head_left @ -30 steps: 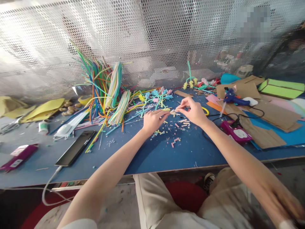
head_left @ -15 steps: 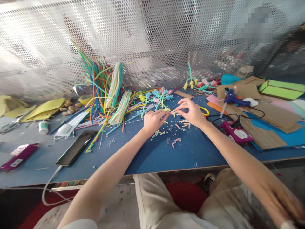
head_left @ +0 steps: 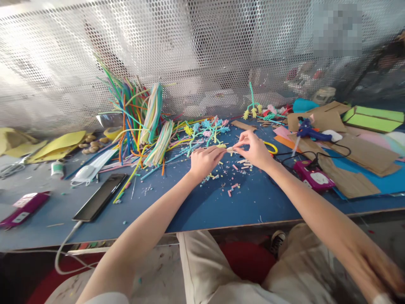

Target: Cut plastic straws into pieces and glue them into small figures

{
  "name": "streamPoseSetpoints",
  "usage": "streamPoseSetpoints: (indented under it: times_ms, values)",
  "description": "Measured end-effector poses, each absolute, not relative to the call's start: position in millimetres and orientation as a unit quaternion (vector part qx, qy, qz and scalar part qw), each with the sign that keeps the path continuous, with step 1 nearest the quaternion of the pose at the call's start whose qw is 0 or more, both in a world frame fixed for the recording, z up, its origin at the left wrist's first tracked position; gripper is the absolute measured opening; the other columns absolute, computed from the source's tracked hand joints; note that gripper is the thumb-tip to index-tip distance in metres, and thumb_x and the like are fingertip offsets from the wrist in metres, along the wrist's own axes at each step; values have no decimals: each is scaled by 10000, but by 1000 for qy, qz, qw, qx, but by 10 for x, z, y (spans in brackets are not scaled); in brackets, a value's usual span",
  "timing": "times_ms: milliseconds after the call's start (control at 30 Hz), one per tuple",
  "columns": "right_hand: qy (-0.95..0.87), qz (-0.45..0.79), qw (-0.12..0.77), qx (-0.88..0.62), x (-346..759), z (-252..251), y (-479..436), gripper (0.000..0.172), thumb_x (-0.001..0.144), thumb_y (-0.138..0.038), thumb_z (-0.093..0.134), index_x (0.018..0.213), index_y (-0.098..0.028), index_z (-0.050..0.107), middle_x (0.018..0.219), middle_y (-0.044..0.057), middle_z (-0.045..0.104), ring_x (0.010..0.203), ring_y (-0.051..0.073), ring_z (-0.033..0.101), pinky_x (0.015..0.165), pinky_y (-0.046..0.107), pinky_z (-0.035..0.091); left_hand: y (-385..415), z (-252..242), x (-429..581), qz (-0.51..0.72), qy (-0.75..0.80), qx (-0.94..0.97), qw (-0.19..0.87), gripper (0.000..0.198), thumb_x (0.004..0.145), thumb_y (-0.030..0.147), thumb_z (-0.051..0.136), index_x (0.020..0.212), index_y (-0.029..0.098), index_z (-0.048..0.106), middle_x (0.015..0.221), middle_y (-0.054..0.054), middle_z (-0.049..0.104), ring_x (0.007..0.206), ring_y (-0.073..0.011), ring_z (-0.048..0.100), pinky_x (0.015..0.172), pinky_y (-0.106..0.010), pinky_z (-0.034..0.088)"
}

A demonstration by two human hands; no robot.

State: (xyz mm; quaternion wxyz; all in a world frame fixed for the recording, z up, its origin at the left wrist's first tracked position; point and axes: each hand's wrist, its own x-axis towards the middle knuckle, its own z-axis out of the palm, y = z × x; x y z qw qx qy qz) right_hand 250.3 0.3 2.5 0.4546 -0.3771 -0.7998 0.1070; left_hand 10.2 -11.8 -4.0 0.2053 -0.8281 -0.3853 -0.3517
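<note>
My left hand [head_left: 206, 161] is closed in a pinch over the middle of the table. Opposite it, my right hand [head_left: 255, 149] pinches too, thumb and forefinger meeting. Between the fingertips of both sits a small pale cream piece [head_left: 230, 149], too small to make out fully. Cut bits of pipe cleaner [head_left: 234, 185] in pink, yellow and cream lie scattered below the hands. Just behind them rest pipe-cleaner flowers [head_left: 215, 124] in blue, pink and yellow on green stems. Yellow scissors handles [head_left: 271, 147] show beside my right wrist.
Bundles of pipe cleaners [head_left: 152, 114] stand at back left. A phone [head_left: 100, 197] on a cable lies nearer. To the right are a blue glue gun [head_left: 311, 130], a purple power strip [head_left: 314, 175] and cardboard sheets [head_left: 368, 154]. A perforated metal screen [head_left: 177, 50] borders the back.
The fingers of my right hand have drawn slightly closer together, and the small pale piece shows a little more between my fingertips. Both arms stay nearly in place.
</note>
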Motion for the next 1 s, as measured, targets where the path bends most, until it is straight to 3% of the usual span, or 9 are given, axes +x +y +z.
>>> streamPoseSetpoints:
  times_ms: [467, 700, 1000]
  values:
    - [-829, 89, 425, -351, 2512, 77, 0, 240, 941, -303, 640, 1096, -279, 457, 981, 28, 779, 1070, 292, 682, 965, 484, 453, -101, -63, 109, -358, -410, -824, 157, 234, 1005, 398, 575, 1033, 291, 782, 972, -7, 794, 790, -139, 735, 630, -255, 454]
    - [-844, 77, 409, -337, 2523, 103, -17, 382, 941, -309, 624, 1285, -275, 460, 1120, 42, 765, 1222, 300, 625, 1058, 517, 389, -82, -59, 106, -358, -420, -819, 158, 246, 1006, 419, 572, 1065, 297, 778, 954, -3, 797, 744, -137, 729, 601, -259, 433]
    - [-843, 89, 408, -338, 2521, 134, -42, 448, 955, -207, 553, 1382, -255, 429, 1115, 37, 773, 1230, 279, 634, 1086, 495, 389, -94, -39, 112, -350, -437, -815, 150, 268, 1008, 440, 564, 1052, 297, 786, 944, -9, 799, 743, -143, 726, 588, -248, 409]
